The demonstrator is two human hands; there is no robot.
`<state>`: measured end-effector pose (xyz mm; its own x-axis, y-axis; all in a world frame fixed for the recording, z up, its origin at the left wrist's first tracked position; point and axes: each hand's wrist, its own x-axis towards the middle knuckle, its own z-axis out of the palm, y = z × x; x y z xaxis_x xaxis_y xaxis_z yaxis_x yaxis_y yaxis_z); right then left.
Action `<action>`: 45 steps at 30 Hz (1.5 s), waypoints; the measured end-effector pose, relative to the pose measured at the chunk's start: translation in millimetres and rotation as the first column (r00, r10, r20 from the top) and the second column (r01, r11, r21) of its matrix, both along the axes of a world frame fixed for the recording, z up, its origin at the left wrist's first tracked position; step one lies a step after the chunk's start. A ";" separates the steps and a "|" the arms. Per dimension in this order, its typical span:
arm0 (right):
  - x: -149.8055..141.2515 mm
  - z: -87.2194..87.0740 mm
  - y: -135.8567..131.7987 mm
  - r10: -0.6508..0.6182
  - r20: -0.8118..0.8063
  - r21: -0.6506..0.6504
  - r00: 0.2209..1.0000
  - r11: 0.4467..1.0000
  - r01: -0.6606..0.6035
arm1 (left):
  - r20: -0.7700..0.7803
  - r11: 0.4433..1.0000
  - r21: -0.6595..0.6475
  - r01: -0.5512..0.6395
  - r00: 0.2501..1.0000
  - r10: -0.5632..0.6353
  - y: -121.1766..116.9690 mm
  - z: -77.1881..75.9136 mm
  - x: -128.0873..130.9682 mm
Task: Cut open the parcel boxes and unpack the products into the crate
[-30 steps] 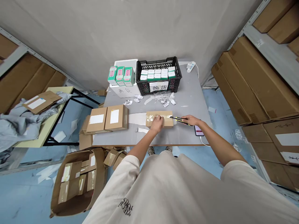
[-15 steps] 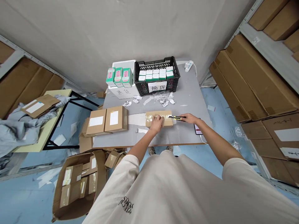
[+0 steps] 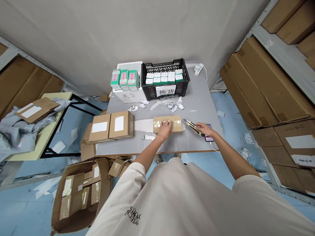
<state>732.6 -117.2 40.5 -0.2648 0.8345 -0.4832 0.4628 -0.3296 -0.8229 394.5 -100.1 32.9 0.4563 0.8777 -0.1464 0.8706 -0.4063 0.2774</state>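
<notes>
The taped carton [image 3: 175, 124] lies at the centre of the frame, on the grey table [image 3: 172, 144]. My left hand [image 3: 165, 128] rests on its top, fingers bent and slightly parted, pressing without grasping. Just right of centre, my right hand [image 3: 202, 127] is closed around a utility knife [image 3: 191, 125], its blade apart from the carton. A phone [image 3: 209, 138] lies by that hand; a black crate [image 3: 182, 89] stands at upper centre.

One head-worn view — forward and down — over the table [image 3: 201, 98]
</notes>
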 end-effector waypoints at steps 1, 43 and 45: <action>-1.4 2.8 -0.9 -0.033 -0.015 0.008 0.999 0.999 0.033 | 0.006 1.000 0.015 -0.003 1.000 0.003 -0.2 1.7 -0.2; -28.0 -10.9 1.9 -0.046 0.629 0.532 0.776 0.754 -0.386 | 0.018 0.973 0.198 -0.117 0.993 0.116 23.3 -10.4 -1.4; -29.8 -12.8 6.0 -0.051 0.631 0.528 0.774 0.760 -0.380 | 0.012 0.974 0.190 -0.120 0.993 0.120 22.9 -9.4 -1.2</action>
<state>702.8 -111.2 27.7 -0.2779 0.9606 -0.0016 0.8999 0.2598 -0.3504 393.3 -77.2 23.5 0.3462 0.9378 0.0282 0.9161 -0.3444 0.2052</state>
